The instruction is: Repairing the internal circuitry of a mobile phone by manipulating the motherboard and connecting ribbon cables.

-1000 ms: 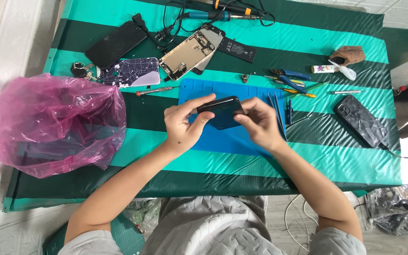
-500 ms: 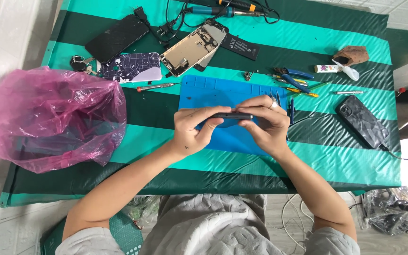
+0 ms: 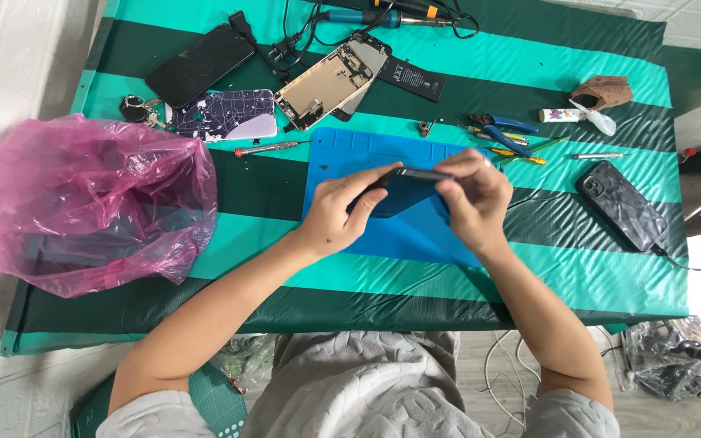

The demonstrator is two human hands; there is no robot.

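Both hands, left point(image 3: 336, 212) and right point(image 3: 472, 199), clasping dark phone point(image 3: 399, 193) over blue mat point(image 3: 415, 235); now tilted flatter, edge-on earlier.

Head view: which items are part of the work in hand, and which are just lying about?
In hand: dark phone, left hand, right hand, blue mat.

Lying about: pink bag, opened phone, screwdriver, pliers, cased phone, soldering iron.

Blue mat point(image 3: 342, 162), pink bag point(image 3: 83, 203) — green-and-teal striped cloth point(image 3: 594, 284), dark phone point(image 3: 403, 193).
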